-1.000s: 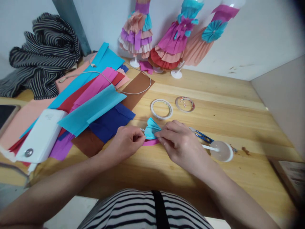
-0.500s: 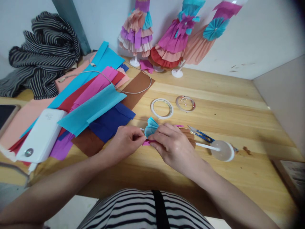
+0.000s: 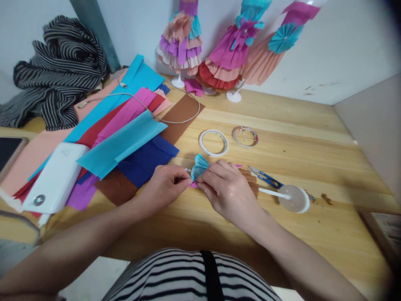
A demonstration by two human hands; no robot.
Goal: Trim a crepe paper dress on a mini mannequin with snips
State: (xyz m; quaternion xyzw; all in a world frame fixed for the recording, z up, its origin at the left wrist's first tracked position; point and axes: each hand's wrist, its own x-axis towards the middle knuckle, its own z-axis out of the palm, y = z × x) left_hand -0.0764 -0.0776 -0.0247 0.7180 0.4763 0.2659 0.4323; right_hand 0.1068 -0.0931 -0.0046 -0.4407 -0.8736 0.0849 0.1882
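My left hand (image 3: 169, 184) is pinched closed at the lower edge of a pleated light-blue paper piece (image 3: 199, 166); what lies between its fingertips is too small to name. My right hand (image 3: 224, 186) has its fingers closed at the right side of that blue piece, with a bit of magenta paper below it. Under and beyond my right hand lies brown pleated paper (image 3: 253, 179), joined to a white stand (image 3: 293, 198) on its side. The right fingertips are partly hidden, and their contact with the pleated piece is not fully visible.
Two tape rings (image 3: 214, 143) lie behind my hands, one holding small beads (image 3: 245, 136). Blue snips (image 3: 266, 176) rest at the right. Folded coloured paper (image 3: 122, 144), a cable and a white power bank (image 3: 55, 177) are leftward. Paper dresses (image 3: 230, 52) stand at the wall.
My hands stay nearly in place, with slight finger movement at the blue piece. The whole view has shifted a little.
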